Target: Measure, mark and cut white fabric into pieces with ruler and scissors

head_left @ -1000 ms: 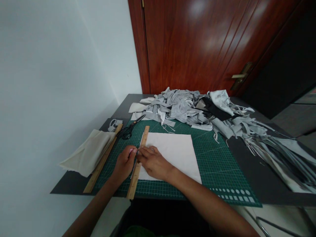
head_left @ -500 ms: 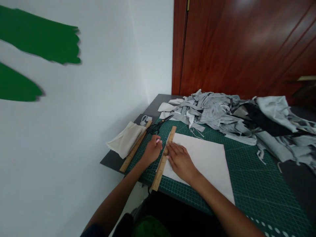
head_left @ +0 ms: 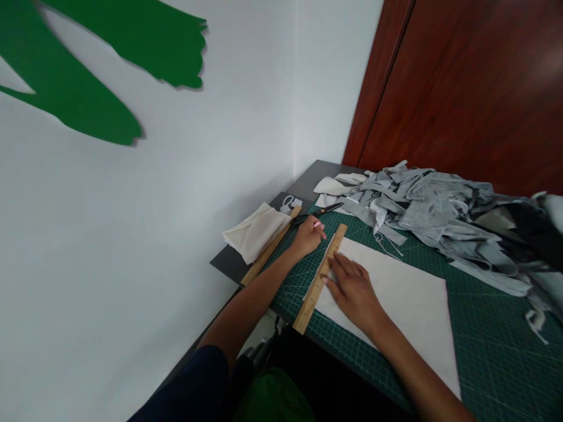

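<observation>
My left hand is closed round a small pink item, too little of which shows to name. It is above the mat, left of the far end of a wooden ruler. That ruler lies along the left edge of a white cloth. My right hand rests with fingers spread, its fingertips pressing the ruler down on the cloth. Just beyond my left hand are black scissors, partly hidden by it.
Under the cloth is a green gridded cutting mat. A second wooden ruler lies beside folded cream cloth on the left. White-handled scissors sit behind. Grey fabric scraps are heaped at the back, before a wooden door.
The view has swung left, so everything appears further right. My left hand has moved away from me, toward the ruler's far end. My right hand stays pressed on the ruler.
</observation>
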The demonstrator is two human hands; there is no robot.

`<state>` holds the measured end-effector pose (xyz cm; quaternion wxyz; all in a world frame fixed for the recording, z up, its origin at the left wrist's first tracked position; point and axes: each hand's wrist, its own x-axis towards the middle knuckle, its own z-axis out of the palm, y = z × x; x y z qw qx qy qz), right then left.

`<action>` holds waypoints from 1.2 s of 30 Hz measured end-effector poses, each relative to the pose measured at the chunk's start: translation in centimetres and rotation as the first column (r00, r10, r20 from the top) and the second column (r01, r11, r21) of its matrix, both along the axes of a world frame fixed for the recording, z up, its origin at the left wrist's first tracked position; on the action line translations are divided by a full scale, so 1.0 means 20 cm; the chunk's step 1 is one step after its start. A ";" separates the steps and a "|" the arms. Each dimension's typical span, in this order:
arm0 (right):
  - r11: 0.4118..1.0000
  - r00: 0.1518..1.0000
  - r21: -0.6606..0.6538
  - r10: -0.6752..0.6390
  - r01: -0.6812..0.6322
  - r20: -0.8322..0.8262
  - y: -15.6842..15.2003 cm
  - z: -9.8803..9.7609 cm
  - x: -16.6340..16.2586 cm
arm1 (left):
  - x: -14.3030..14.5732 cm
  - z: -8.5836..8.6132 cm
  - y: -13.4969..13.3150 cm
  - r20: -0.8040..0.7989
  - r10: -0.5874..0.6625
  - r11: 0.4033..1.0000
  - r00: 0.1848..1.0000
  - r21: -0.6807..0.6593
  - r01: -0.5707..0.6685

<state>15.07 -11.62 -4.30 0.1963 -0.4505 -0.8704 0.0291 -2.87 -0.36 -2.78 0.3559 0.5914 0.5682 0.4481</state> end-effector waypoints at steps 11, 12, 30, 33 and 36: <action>0.999 1.000 0.039 0.002 -0.002 0.002 0.00 0.00 0.02 | 0.04 0.04 -0.02 0.212 0.062 0.995 0.975 -0.086 -0.044; 0.999 1.000 0.037 0.003 -0.004 0.003 0.00 0.00 0.02 | 0.04 0.04 -0.02 0.226 0.063 0.995 0.972 -0.089 -0.044; 1.000 1.000 -0.017 -0.012 0.012 -0.009 0.00 0.02 0.02 | 0.06 0.01 -0.01 0.240 0.049 0.998 0.969 -0.046 -0.039; 1.000 1.000 -0.018 -0.012 0.012 -0.023 0.00 0.01 0.02 | 0.05 -0.01 0.00 0.225 0.044 0.999 0.973 -0.029 -0.038; 1.000 1.000 -0.015 -0.013 0.013 -0.023 0.00 0.01 0.02 | 0.05 -0.02 0.00 0.201 0.035 0.999 0.979 -0.003 -0.035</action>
